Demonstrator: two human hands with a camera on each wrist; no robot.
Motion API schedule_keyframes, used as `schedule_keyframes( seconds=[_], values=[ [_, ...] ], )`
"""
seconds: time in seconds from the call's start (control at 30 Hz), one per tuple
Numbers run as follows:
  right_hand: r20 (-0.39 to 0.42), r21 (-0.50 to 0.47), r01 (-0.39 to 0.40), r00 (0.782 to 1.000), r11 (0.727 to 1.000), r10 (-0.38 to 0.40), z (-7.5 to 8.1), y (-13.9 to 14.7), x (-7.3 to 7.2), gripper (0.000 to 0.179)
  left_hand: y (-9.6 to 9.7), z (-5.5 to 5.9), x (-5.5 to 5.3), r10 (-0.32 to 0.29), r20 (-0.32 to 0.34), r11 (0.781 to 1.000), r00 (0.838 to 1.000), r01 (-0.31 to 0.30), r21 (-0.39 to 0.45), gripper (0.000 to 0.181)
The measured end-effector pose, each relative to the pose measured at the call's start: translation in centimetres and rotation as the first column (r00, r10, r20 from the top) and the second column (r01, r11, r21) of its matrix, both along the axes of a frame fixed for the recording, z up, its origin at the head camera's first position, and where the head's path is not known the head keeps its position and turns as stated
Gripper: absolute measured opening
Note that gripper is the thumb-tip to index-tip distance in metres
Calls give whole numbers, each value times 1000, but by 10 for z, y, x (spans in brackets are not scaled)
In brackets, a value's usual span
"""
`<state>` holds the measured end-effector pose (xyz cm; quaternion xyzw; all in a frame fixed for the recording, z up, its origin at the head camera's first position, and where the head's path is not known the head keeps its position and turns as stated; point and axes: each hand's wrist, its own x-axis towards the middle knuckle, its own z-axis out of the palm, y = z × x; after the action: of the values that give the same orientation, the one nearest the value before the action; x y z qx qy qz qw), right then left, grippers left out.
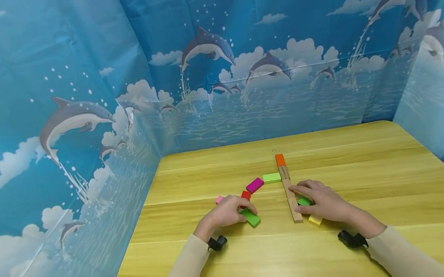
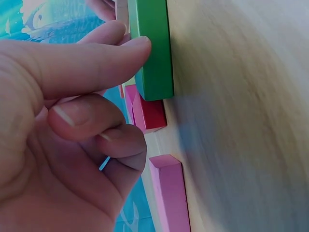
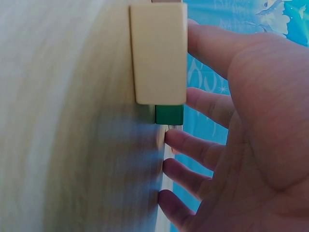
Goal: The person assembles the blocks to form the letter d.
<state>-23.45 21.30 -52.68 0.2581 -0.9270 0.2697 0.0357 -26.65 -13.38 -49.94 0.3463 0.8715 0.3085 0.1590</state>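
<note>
My left hand [image 1: 226, 211] pinches a green block [image 1: 251, 217] between thumb and forefinger at the table's left-centre. In the left wrist view that green block [image 2: 153, 53] lies close to the thumb tip, the other fingers curling loosely below. My right hand [image 1: 323, 201] reaches over a second green block [image 1: 304, 201] and a yellow block [image 1: 316, 220]. Its forefinger and thumb tips touch the right side of a straight row of plain wooden blocks [image 1: 289, 194], which an orange block [image 1: 280, 160] tops at the far end. In the right wrist view its fingers are spread, fingertips near the table.
Left of the row, a curve of blocks runs from a lime block [image 1: 271, 178] through a magenta block [image 1: 255, 185] and a red block [image 1: 246, 195] to a pink block [image 1: 219, 199]. The wooden table [image 1: 193, 173] meets a dolphin-printed curtain [image 1: 219, 111] behind it.
</note>
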Motion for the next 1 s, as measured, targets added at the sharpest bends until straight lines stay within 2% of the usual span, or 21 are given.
schedule_keyframes(
  seconds=[0.27,0.5,0.77,1.0],
  values=[
    [-5,0,0,1000,1000,0,0,0,0,66,-3,-1,-3,-22,18,999,1000,21,26,40],
    [9,-3,0,1000,1000,0,1,1,1,67,-5,-2,-2,-6,61,999,998,2,54,42],
    [7,6,4,1000,1000,-4,-1,1,-2,68,-5,-1,-2,8,46,999,999,-10,44,43],
    [2,20,7,1000,1000,-7,-4,2,-3,68,-6,-2,-2,23,67,998,997,-27,54,45]
  ],
)
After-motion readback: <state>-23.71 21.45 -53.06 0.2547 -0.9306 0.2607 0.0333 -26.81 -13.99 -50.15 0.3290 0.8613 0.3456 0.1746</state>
